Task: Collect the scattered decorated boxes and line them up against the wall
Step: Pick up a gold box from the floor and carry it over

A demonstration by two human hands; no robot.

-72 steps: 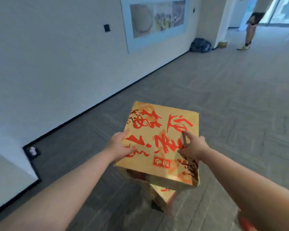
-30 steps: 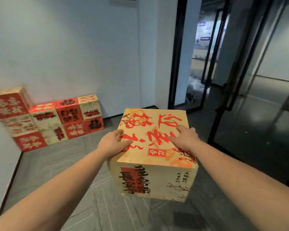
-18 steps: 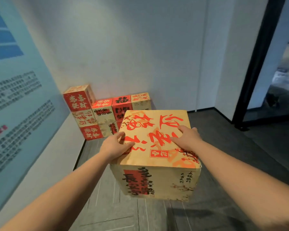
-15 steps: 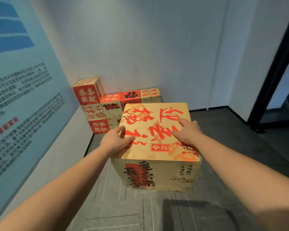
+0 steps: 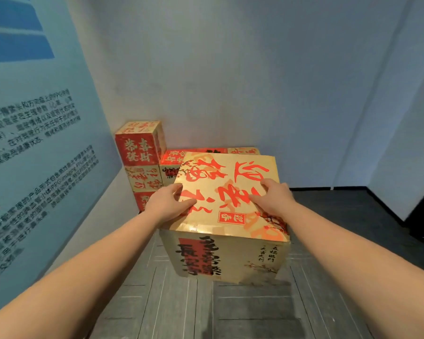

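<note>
A person carries a large gold box [image 5: 230, 199] with red brush lettering toward a corner, held clear of the grey plank floor [image 5: 230, 311] in front of the body. The left hand [image 5: 168, 204] clasps the box's left top edge, thumb laid on the lid and fingers curled over the side; the right hand [image 5: 272, 198] presses spread fingers on the lid near the right edge, and whether its thumb hooks the side cannot be told. Just beyond the carried box, a stack of red and gold boxes [image 5: 140, 152] stands against the pale back wall [image 5: 230, 81], three high at the left by a blue printed panel [image 5: 34, 143] and lower to the right. The step in hand appears to be delivery of this box to the row. The next move likely calls for lowering it to the floor beside the row's right end, flush with the wall.
</note>
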